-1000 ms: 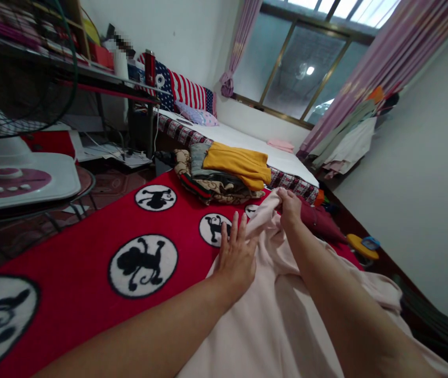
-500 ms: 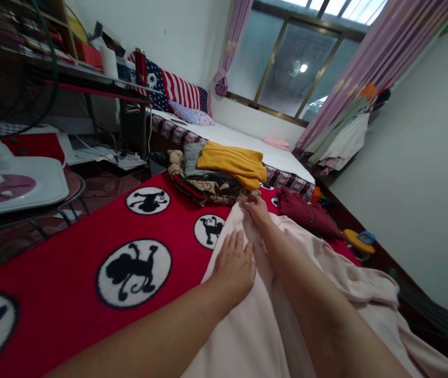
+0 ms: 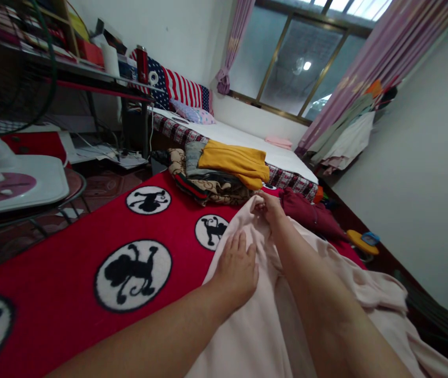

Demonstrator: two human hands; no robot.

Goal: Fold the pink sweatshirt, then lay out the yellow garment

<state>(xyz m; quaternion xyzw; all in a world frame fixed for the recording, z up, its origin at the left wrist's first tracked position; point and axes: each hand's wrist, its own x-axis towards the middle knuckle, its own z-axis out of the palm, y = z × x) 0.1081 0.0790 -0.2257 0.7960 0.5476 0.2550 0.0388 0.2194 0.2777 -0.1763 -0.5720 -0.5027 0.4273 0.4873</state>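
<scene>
A pale pink garment (image 3: 243, 325) lies spread over the red blanket (image 3: 74, 257), which bears black monkey figures in white circles. My left hand (image 3: 236, 270) rests flat on the garment's left side, fingers stretched out. Farther up, my right hand (image 3: 269, 206) grips the garment's far end, lifting a fold of it. The fingertips are partly hidden by the cloth. Just beyond the right hand sits a pile of folded clothes with a mustard yellow garment (image 3: 233, 160) on top and a patterned brown one (image 3: 224, 191) lower down.
A dark red garment (image 3: 310, 212) lies right of the pile. Behind stands a bed with a white top (image 3: 239, 128). At left are a fan (image 3: 14, 178) on a stool and a cluttered desk (image 3: 101, 81). A yellow stool (image 3: 361, 241) stands at right.
My right hand has shifted slightly right and raised the far end of the pink garment into a fold. My left hand stays flat on the cloth.
</scene>
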